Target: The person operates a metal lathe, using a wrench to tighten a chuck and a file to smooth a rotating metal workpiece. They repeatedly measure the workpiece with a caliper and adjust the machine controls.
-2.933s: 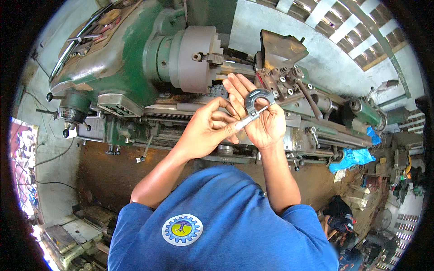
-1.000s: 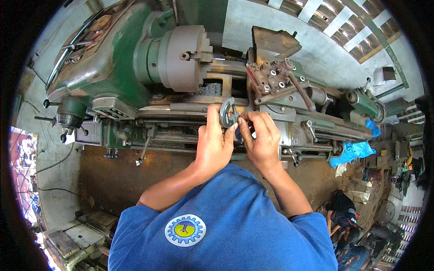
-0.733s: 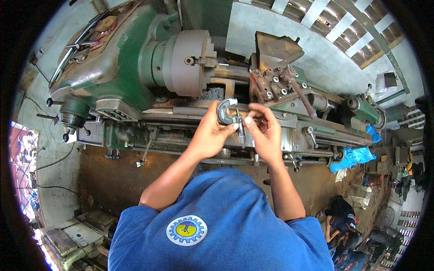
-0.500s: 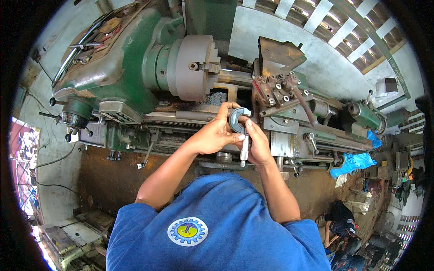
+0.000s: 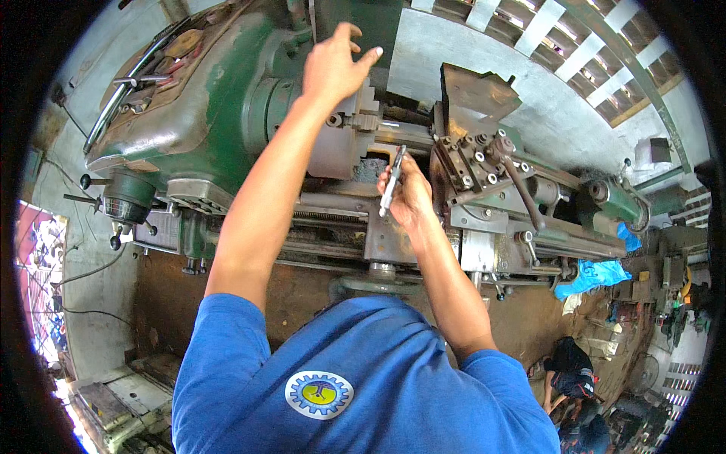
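Note:
My left hand (image 5: 333, 69) is stretched out above the far side of the lathe chuck (image 5: 344, 151). Nothing shows in it; the thumb stands apart from the loosely bent fingers. In my right hand (image 5: 411, 195) is an outside micrometer (image 5: 392, 181), turned edge-on, its silver thimble pointing toward me. That hand is in front of the tool post (image 5: 480, 163) and to the right of the chuck. A jaw of the chuck faces the gap where metal chips (image 5: 369, 169) lie.
The green headstock (image 5: 181, 113) fills the left, with tools (image 5: 147, 79) on top. On the right stand the tailstock (image 5: 609, 198) and a blue plastic bag (image 5: 594, 280). A handwheel (image 5: 374, 286) juts out toward me. Another person (image 5: 571, 371) crouches at the lower right.
My left hand has let go of the micrometer and moved up and away, over the chuck. My right hand keeps the micrometer, now turned edge-on and shifted slightly left.

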A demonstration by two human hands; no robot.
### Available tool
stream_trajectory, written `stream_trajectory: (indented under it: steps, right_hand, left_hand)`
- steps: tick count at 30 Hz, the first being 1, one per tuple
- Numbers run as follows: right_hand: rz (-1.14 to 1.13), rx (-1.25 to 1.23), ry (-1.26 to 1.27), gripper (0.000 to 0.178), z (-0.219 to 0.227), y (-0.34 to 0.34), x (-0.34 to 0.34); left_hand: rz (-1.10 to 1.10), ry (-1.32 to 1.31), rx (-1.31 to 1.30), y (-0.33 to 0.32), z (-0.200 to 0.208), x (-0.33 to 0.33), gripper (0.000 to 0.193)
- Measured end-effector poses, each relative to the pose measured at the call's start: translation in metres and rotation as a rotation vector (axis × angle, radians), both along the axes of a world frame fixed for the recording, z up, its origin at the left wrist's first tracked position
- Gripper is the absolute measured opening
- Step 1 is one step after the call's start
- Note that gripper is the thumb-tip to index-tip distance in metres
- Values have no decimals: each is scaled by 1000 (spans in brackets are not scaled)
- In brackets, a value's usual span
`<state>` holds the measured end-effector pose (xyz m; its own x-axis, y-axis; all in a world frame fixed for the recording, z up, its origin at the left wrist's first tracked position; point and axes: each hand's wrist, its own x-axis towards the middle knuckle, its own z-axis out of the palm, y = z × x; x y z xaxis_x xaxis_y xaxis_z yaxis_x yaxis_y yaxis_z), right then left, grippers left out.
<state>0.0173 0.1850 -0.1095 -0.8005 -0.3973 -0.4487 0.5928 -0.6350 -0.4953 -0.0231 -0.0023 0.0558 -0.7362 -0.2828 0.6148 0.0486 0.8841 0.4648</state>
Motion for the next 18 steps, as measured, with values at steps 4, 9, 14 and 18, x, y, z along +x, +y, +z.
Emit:
stream_trajectory:
  steps: [4,9,14,18]
  right_hand:
    - [-86,55,198,23,-11,-31,-32]
    - [-219,221,315,35,-15,-51,-56]
    - [-278,318,413,32,-25,-61,-67]
    - [-266,291,487,28,-34,-59,-70]
  left_hand:
    - [64,-210,-52,-10,-27,-37,61]
    - [47,-203,-42,-13,-27,-35,58]
    - [41,-269,-60,-14,-24,-36,56]
    - [42,-241,-90,-14,-27,-37,55]
